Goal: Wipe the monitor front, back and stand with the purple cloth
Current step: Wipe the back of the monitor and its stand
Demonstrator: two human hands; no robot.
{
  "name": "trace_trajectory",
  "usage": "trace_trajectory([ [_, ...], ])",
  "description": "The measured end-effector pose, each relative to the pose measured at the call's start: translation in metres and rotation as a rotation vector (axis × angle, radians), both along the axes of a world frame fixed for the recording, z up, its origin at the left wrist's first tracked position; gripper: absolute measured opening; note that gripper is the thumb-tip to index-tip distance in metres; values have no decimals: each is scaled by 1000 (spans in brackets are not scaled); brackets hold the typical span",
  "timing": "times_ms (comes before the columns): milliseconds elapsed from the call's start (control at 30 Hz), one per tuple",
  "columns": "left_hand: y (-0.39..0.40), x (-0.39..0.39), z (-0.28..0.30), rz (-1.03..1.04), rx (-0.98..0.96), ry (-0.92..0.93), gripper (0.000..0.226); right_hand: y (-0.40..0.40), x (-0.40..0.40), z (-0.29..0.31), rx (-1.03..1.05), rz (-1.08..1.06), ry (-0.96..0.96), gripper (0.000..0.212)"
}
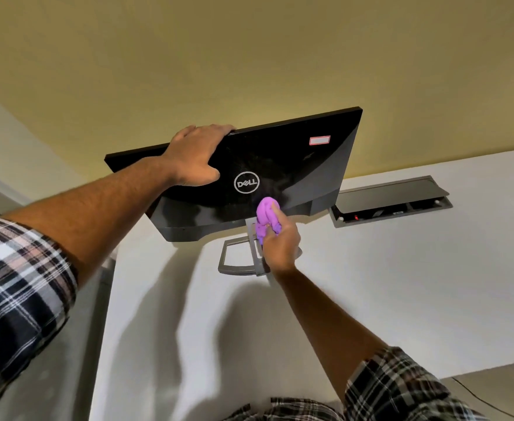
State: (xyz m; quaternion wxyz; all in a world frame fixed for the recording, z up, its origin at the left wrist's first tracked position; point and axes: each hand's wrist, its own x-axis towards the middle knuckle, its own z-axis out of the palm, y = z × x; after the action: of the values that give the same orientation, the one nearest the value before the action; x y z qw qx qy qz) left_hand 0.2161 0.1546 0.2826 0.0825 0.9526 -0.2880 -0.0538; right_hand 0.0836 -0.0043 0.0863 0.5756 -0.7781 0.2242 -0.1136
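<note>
A black monitor (292,165) stands on the white table (371,284) with its glossy back toward me. The screen side is hidden. My left hand (196,158) grips the monitor's top edge, thumb on the back panel. My right hand (280,243) holds a bunched purple cloth (266,218) pressed against the lower middle of the back, just above the grey stand neck. The grey open-frame stand base (234,256) rests on the table, partly covered by my right hand.
A grey cable box (392,202) with its lid raised is set into the table to the right of the monitor. A yellow wall (249,56) rises behind. A thin black cable (486,402) lies on the floor at bottom right. The table's left edge runs near x 430.
</note>
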Motion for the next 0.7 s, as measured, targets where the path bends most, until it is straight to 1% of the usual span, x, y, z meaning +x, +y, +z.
trace_trajectory([
  [67, 1, 2, -1, -3, 12, 1, 95, -16, 4, 1, 96, -103, -27, 34],
  [100, 0, 3, -1, -1, 11, 4, 95, -28, 6, 5, 146, -194, -33, 33],
  [133, 0, 3, -2, 1, 7, 7, 95, -43, 9, 9, 165, -279, -35, 38],
  [200, -1, 2, -1, 1, 1, 3, 95, -71, 14, 14, 141, -361, -5, 49],
  [267, -1, 1, -2, -6, -1, -5, 95, -82, 22, 14, 117, -397, 26, 51],
  [367, 1, 0, -3, -14, -12, -11, 95, -58, 29, 14, 137, -374, 7, 57],
  [433, 2, -1, -4, -19, -18, -21, 94, -23, 25, 11, 154, -375, 19, 60],
  [500, 2, -1, -4, -21, -6, -30, 95, 15, 16, 12, 82, -332, 6, 56],
  [600, 4, 1, -5, -28, 11, -24, 96, 58, 2, 8, -28, -142, -29, 55],
  [633, 4, 2, -4, -28, 12, -23, 97, 59, 1, 4, -52, -129, -33, 54],
  [700, 4, 0, -3, -33, 9, -26, 96, 43, -1, 14, -32, -194, -49, 43],
])
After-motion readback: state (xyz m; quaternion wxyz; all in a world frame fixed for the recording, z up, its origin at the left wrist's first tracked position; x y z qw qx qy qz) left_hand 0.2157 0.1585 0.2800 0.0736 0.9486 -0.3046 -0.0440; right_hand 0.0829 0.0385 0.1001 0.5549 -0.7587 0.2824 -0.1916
